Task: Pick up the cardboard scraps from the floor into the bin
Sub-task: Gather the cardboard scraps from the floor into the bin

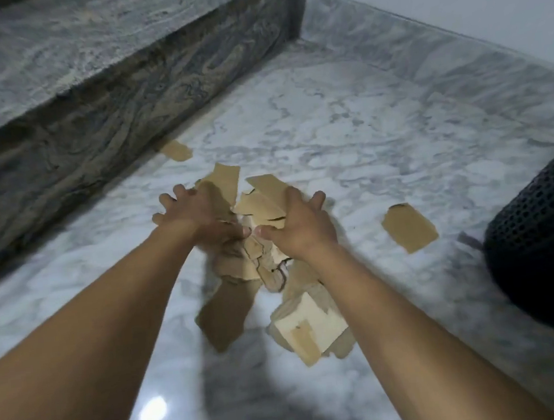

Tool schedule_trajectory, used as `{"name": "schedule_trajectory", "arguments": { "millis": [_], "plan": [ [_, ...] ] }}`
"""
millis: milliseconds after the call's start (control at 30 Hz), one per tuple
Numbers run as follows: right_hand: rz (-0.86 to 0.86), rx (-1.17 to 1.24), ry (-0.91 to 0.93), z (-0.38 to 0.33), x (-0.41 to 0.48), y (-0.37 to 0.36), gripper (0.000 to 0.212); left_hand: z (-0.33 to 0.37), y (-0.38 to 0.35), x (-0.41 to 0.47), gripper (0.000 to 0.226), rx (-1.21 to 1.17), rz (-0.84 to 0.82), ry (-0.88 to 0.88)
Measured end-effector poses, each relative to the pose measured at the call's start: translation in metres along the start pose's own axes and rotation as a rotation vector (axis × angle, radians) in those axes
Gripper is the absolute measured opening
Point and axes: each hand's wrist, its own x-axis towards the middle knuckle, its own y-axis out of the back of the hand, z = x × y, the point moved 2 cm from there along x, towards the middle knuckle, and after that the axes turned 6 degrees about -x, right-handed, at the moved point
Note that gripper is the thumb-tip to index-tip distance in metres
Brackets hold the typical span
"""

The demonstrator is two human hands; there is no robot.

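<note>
A heap of brown cardboard scraps point(261, 204) lies on the white marble floor in the middle of the view. My left hand point(198, 218) and my right hand point(299, 226) clasp the upper part of the heap from either side, fingers curled round the pieces. More scraps point(311, 326) hang or lie below my wrists, blurred. One loose scrap point(409, 227) lies to the right and another scrap point(177, 151) lies by the step. The black mesh bin point(545, 243) stands at the right edge, partly cut off.
A dark marble step point(93, 102) runs diagonally along the left and back. A white wall with a marble skirting point(440, 55) bounds the floor at the right. Open marble floor point(345, 127) lies beyond the heap.
</note>
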Motion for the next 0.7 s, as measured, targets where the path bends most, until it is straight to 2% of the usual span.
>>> {"name": "schedule_trajectory", "arguments": {
  "millis": [133, 233, 300, 400, 533, 700],
  "plan": [
    [0.030, 0.314, 0.040, -0.003, -0.004, -0.004, 0.069, 0.008, 0.002, -0.007, 0.093, -0.483, -0.040, -0.054],
    [0.078, 0.679, -0.001, 0.007, -0.005, -0.005, 0.047, 0.013, -0.003, -0.026, 0.065, -0.766, -0.115, -0.111],
    [0.122, 0.755, -0.021, 0.010, -0.013, 0.005, 0.038, 0.020, -0.011, -0.042, 0.049, -0.964, -0.164, -0.142],
    [0.217, 0.831, -0.008, 0.011, -0.024, 0.034, 0.030, 0.029, -0.016, -0.056, 0.039, -1.259, -0.128, -0.084],
    [0.357, 0.821, 0.056, 0.021, -0.045, 0.101, 0.026, 0.072, 0.013, -0.074, 0.038, -1.362, -0.117, -0.170],
    [0.608, 0.722, 0.125, 0.037, -0.090, 0.223, 0.022, 0.164, 0.080, -0.113, 0.036, -1.389, -0.136, -0.439]
  ]
}}
